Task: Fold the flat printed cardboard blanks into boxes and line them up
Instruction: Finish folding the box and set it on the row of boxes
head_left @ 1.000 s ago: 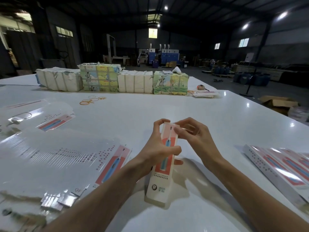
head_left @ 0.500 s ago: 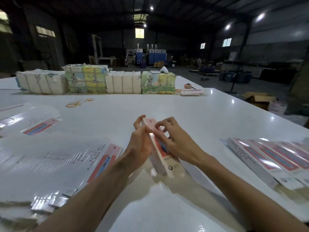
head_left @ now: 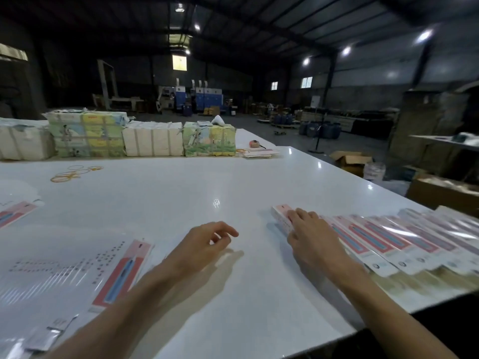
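A white glossy worktop [head_left: 181,203] fills the foreground. Along its far edge stands a row of wrapped bundles, side by side: white ones [head_left: 153,142] and colour-printed ones [head_left: 85,136]. Just in front of that row, toward the worktop's left, lie loose rubber bands [head_left: 72,173]. A small pinkish reel [head_left: 253,143] sits at the row's right end. Beyond the worktop's right edge an open carton [head_left: 351,160] sits on the floor. Far behind the worktop are blue machines [head_left: 204,95], blue barrels [head_left: 321,129] and lit ceiling lamps [head_left: 346,51].

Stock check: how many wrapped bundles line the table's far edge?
4, left to right: first white bundle, first printed bundle, second white bundle, second printed bundle. Others may be cut off at left.
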### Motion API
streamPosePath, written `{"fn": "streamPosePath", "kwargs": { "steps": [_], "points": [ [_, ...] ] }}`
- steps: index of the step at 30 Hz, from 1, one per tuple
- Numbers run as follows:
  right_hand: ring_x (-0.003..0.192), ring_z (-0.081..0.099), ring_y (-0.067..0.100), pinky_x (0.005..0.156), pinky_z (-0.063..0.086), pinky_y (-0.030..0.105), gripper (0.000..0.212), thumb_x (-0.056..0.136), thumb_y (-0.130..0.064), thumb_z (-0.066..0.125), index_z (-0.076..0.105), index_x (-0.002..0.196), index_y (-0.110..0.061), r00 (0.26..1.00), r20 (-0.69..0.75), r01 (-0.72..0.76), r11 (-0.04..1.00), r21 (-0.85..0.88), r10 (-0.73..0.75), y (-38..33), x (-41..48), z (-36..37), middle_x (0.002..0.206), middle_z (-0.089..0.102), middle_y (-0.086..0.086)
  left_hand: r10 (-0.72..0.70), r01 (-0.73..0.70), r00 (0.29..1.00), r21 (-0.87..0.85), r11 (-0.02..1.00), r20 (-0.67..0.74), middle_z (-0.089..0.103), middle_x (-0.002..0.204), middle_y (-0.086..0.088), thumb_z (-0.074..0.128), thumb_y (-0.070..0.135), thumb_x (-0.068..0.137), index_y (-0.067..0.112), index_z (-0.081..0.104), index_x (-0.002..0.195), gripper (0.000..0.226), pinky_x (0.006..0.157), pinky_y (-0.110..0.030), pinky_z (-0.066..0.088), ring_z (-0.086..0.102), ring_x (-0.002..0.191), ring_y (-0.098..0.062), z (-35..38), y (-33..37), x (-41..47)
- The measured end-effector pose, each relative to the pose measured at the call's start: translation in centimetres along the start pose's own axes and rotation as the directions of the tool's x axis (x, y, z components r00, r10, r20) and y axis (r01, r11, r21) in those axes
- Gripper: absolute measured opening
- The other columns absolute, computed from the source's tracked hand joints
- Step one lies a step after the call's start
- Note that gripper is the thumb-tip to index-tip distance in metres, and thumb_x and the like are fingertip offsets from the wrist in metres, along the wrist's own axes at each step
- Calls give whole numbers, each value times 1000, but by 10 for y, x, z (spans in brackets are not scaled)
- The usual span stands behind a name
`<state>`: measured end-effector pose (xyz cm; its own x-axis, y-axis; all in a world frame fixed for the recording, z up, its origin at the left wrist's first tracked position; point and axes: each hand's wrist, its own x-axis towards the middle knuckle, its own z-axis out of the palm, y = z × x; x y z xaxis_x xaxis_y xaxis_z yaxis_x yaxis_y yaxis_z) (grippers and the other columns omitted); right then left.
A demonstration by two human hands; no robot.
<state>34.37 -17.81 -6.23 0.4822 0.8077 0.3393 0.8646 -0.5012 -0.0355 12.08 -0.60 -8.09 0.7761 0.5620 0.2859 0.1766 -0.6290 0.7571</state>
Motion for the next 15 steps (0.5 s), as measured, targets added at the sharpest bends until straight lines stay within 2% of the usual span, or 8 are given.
{"fn": "streamPosePath", "kwargs": {
  "steps": [2,4,8,15],
  "points": [
    [132,49,21,118,36,40,42,107,-26,50,41,148,-21,999,24,-39,990,-137,43,19,-8,4,150,50,0,1,-1,1000,2,1000,30,69,96,16,62,20,103,39,77,103,25,70,-17,52,65,80,-2,1,3,-2],
    [138,49,20,121,35,40,46,109,-29,50,36,152,-21,998,25,-57,982,-182,63,31,-14,6,155,47,0,4,-6,999,27,1000,42,69,95,14,61,19,104,38,77,103,24,67,-13,48,62,74,2,1,4,-3],
    [140,49,20,122,35,42,47,109,-31,51,34,153,-24,993,7,-117,976,-182,120,49,-21,7,158,45,-1,-13,10,998,46,999,59,70,96,13,60,20,104,38,77,101,25,71,-14,47,62,73,2,0,6,-5],
    [138,51,20,121,38,43,49,105,-28,57,36,150,-26,985,24,-163,970,-180,170,56,-26,-3,156,46,-2,-42,33,996,104,994,85,66,99,17,59,34,101,47,74,106,20,81,-29,55,63,76,-1,0,2,-6]
  ]
}}
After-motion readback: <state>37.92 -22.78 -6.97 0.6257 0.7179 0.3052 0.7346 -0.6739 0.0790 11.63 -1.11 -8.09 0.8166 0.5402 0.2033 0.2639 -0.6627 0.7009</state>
